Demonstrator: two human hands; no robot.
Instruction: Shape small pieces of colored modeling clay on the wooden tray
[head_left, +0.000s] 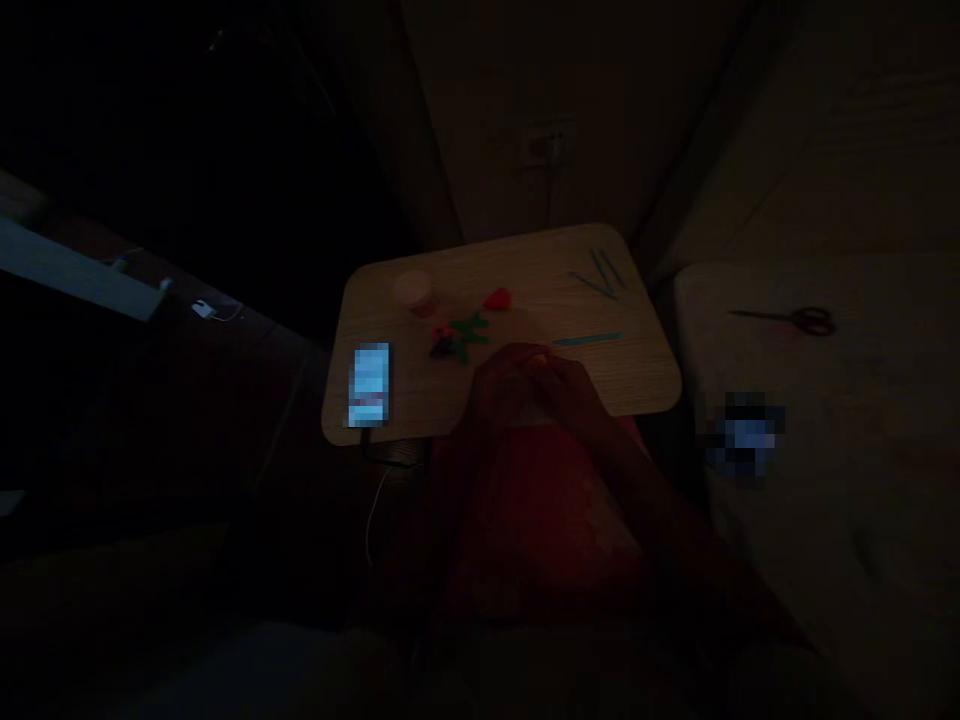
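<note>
In dim light, my left hand [498,384] and my right hand [568,392] meet over the near edge of a small wooden table [420,405]. Their fingers are closed around a small orange lump [539,360], perhaps modelling clay, mostly hidden by them. Left of the hands lie green star-like pieces [469,330] with a dark red piece [442,343] beside them. A bright red lump [497,299] sits just behind. To the right of my fingers is a flat light-blue stick [589,339].
A round lidded tub [415,290] stands at the back left of the table, a lit phone [369,385] at its left edge. Several thin sticks [598,275] lie back right. On the pale surface to the right are scissors [806,320] and a blurred-out device [744,437].
</note>
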